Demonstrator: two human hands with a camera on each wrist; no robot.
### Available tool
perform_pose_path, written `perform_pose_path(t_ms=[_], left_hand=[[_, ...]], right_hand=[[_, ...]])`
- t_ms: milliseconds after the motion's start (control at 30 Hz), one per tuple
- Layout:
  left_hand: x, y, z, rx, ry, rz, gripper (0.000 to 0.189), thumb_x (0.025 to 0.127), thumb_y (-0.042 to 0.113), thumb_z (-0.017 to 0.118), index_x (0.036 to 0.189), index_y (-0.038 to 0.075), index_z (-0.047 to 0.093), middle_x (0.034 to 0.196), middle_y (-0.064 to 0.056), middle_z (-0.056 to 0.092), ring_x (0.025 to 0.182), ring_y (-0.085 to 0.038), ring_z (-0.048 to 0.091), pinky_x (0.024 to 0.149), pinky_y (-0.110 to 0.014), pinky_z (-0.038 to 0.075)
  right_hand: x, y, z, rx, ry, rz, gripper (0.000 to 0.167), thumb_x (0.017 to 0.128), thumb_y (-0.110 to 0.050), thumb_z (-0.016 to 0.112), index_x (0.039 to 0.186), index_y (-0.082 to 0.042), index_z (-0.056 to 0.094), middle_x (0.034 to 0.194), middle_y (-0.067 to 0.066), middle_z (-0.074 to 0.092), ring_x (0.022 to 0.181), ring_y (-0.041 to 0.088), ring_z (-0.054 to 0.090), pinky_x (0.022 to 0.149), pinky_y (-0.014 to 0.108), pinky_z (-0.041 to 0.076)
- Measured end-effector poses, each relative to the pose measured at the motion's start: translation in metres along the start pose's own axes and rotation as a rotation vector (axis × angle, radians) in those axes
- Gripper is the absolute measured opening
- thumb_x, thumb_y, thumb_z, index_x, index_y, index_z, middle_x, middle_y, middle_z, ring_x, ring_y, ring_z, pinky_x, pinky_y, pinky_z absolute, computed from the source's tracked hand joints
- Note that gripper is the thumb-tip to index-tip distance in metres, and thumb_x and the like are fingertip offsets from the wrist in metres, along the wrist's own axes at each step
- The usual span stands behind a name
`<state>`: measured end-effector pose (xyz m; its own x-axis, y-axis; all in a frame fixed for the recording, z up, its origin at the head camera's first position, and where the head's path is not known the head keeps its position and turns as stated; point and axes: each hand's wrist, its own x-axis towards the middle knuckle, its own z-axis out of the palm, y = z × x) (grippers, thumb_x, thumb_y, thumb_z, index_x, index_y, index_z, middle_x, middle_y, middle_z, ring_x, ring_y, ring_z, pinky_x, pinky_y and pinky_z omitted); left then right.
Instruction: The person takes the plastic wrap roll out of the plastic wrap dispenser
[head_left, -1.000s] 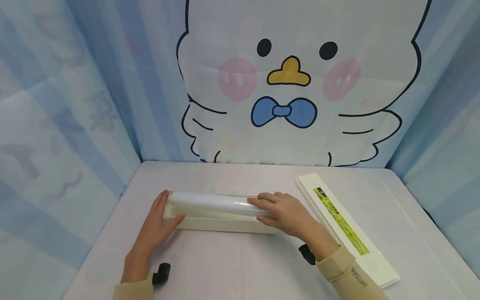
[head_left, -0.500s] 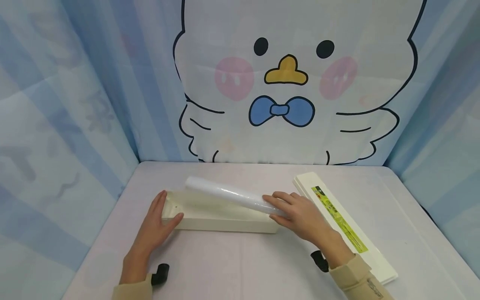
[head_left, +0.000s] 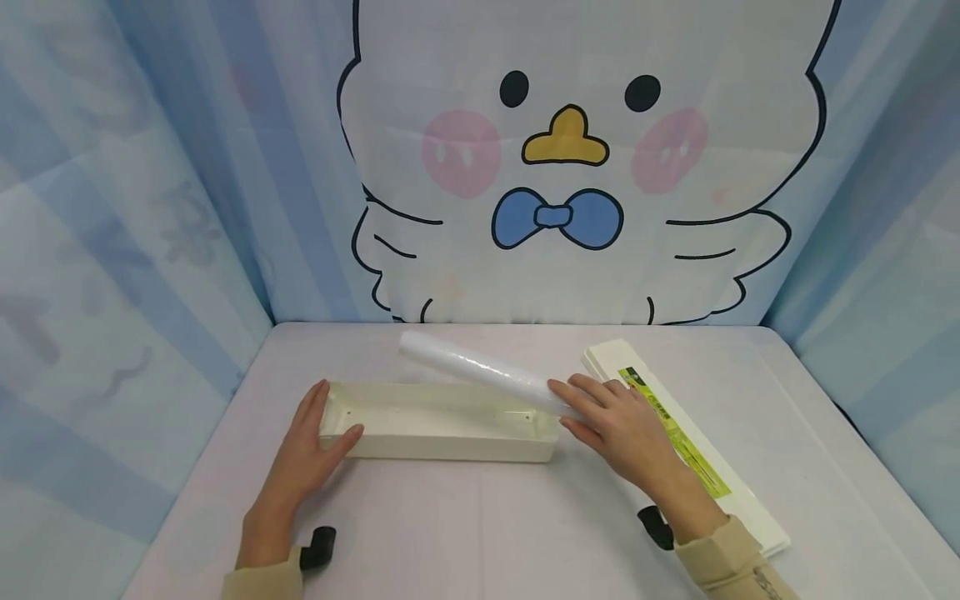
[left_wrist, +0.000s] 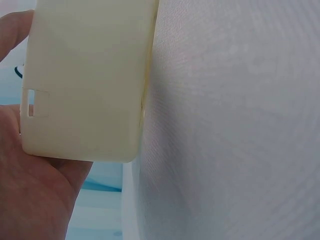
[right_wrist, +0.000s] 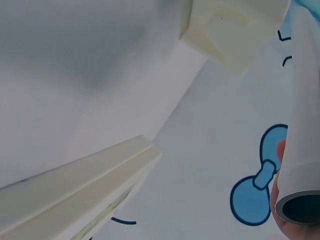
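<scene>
My right hand (head_left: 630, 433) holds a roll of clear cling film (head_left: 480, 367) by its right end, tilted with the far end up and to the left. In the right wrist view the hollow core of the roll (right_wrist: 302, 150) shows. Below the roll lies a long cream dispenser box (head_left: 450, 448), open at the top, its inside bare. My left hand (head_left: 296, 467) grips the left end of this box, thumb on the near wall and fingers on the far one. The left wrist view shows the box end (left_wrist: 85, 80) between thumb and fingers.
A long white lid (head_left: 750, 517) with a yellow-green label (head_left: 678, 429) lies slanted on the white table (head_left: 480, 533), right of the box. Behind the table hangs a curtain (head_left: 450, 275) with a cartoon bird; blue curtains stand on both sides.
My right hand has lifted the cling film roll out of the box, up and to the right. My left hand keeps its grip on the box end.
</scene>
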<state>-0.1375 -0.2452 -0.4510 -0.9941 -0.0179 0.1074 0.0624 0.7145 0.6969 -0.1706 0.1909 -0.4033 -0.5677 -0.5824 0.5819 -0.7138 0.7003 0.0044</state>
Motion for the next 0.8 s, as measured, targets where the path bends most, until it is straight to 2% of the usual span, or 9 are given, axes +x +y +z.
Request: perform_pose_path(t_ms=[100, 300, 433, 800], left_hand=[[0.000, 0.001, 0.000, 0.002, -0.005, -0.010, 0.093, 0.098, 0.042, 0.065, 0.159, -0.003, 0.012, 0.164, -0.025, 0.011, 0.149, -0.045, 0.013, 0.116, -0.064, 0.017], [0.002, -0.001, 0.001, 0.007, -0.003, -0.014, 0.094, 0.097, 0.043, 0.065, 0.160, -0.003, 0.012, 0.164, -0.025, 0.011, 0.149, -0.046, 0.013, 0.116, -0.064, 0.017], [0.002, -0.003, 0.002, 0.003, 0.003, -0.005, 0.093, 0.097, 0.042, 0.065, 0.159, -0.003, 0.013, 0.164, -0.025, 0.012, 0.149, -0.046, 0.014, 0.115, -0.065, 0.018], [0.000, -0.001, 0.001, 0.002, -0.001, 0.001, 0.093, 0.097, 0.040, 0.066, 0.159, -0.004, 0.012, 0.164, -0.026, 0.012, 0.149, -0.046, 0.014, 0.115, -0.065, 0.019]], right_hand=[[-0.004, 0.001, -0.001, -0.020, 0.004, 0.020, 0.056, 0.107, -0.055, 0.031, 0.139, -0.020, 0.061, 0.123, 0.009, 0.065, 0.089, 0.035, 0.064, 0.069, 0.050, 0.054], [-0.014, 0.004, -0.004, -0.048, 0.036, 0.056, 0.056, 0.107, -0.056, 0.031, 0.135, -0.021, 0.064, 0.119, 0.007, 0.066, 0.085, 0.034, 0.063, 0.060, 0.047, 0.049], [-0.020, 0.007, -0.007, -0.065, 0.057, 0.070, 0.055, 0.107, -0.056, 0.032, 0.133, -0.021, 0.065, 0.117, 0.007, 0.067, 0.087, 0.036, 0.065, 0.058, 0.050, 0.049], [-0.036, 0.011, -0.017, -0.134, 0.032, 0.171, 0.061, 0.106, -0.060, 0.025, 0.136, -0.023, 0.062, 0.118, 0.009, 0.066, 0.083, 0.038, 0.064, 0.060, 0.052, 0.050]])
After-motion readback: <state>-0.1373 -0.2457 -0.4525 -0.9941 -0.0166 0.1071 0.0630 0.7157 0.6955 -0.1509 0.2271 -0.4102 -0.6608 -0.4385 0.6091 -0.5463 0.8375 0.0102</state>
